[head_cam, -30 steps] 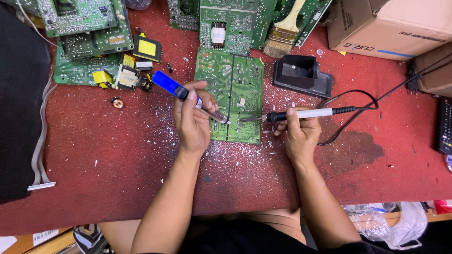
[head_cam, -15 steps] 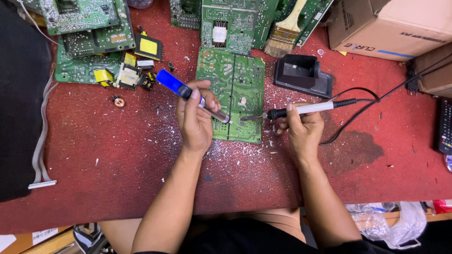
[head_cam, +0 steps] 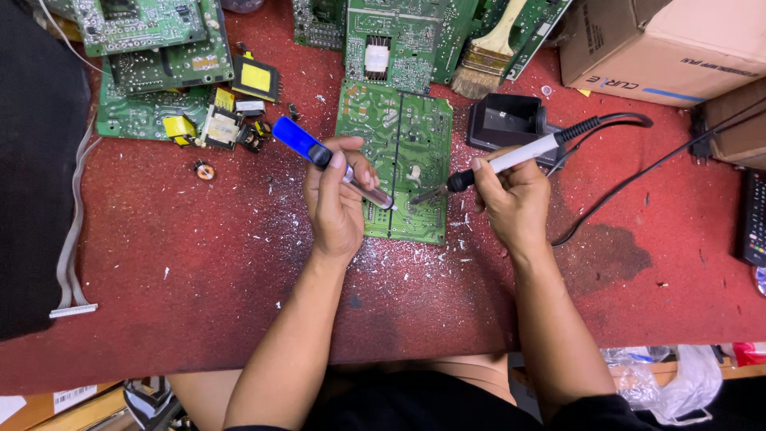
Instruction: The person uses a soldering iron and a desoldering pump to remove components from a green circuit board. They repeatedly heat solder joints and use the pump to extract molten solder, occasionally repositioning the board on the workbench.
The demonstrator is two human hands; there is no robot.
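At the far left of my red work surface [head_cam: 159, 263] lies a dark slab with a grey ribbon cable [head_cam: 73, 231] along its edge. Beyond it sits a pile of green circuit boards [head_cam: 152, 48] with loose yellow-topped parts [head_cam: 231, 112] scattered just beside them.

My left hand [head_cam: 335, 199] is clenched around a desoldering pump [head_cam: 331, 160], blue at the back end and clear toward the nozzle. It lies slanted across my fingers, with its tip down on the green board [head_cam: 399, 132] that lies flat in front of me, ringed by white flecks and debris.

My right hand [head_cam: 515, 199] grasps a soldering iron [head_cam: 511, 160] by its white handle, black collar forward. Its metal tip rests on the same board, very near the pump's nozzle; I cannot tell whether the two touch.

Behind that hand sits a black stand [head_cam: 507, 120], and the iron's black cord [head_cam: 638, 172] loops off to the right. A brush [head_cam: 487, 64] leans over the boards at the top, beside a cardboard box [head_cam: 670, 48].
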